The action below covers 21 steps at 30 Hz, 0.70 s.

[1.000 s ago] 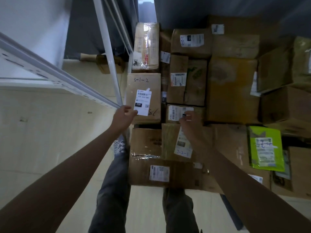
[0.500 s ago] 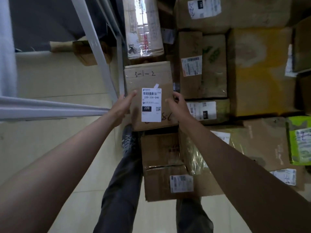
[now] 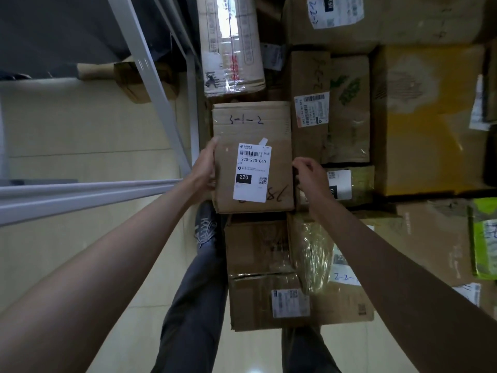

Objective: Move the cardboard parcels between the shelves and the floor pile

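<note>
Both hands now closing on parcel marked 3-1-2 (image 3: 251, 157), atop floor pile (image 3: 349, 238) beside shelf frame (image 3: 150, 84). Left hand (image 3: 205, 165) gripping left edge; right hand (image 3: 312, 176) shifting from neighbouring box, fingers curling at right edge. Lift likely starting.

Bare forearms, no sleeves; dark grey trousers (image 3: 193, 305); grey laced sneaker (image 3: 205, 224).

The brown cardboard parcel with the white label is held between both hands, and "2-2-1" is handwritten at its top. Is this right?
Not quite. The head view shows "3-1-2" handwritten at the top of the brown cardboard parcel with the white label. The rest holds: the left hand and the right hand hold it at its two sides.
</note>
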### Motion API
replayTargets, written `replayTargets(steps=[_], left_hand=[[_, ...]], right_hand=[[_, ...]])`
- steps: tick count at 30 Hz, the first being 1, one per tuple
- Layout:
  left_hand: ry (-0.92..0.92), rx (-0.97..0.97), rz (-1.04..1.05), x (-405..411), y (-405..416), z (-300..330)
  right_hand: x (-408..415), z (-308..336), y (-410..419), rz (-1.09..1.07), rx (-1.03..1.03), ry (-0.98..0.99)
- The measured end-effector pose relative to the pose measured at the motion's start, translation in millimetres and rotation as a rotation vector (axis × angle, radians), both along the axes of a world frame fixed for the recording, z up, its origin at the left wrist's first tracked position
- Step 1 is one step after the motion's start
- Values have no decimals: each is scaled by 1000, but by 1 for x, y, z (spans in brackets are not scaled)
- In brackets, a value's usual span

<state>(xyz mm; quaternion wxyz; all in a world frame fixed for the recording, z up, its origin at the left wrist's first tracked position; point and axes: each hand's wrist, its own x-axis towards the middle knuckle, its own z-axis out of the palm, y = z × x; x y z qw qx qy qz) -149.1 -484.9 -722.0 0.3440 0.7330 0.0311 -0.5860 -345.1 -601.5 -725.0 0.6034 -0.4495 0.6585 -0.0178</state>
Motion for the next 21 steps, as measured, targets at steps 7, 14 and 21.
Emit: replayTargets(steps=[7,14,21], left_hand=[[-7,96,185,37,-15,-64],[184,-1,186,43,-13,-120],[184,-91,146,27,-26,-121]], right_hand=[[19,-24,-22,-151,-102,-36],[31,-47,-22,-147,-152,-75],[31,-44,-26,-120,-154,-107]])
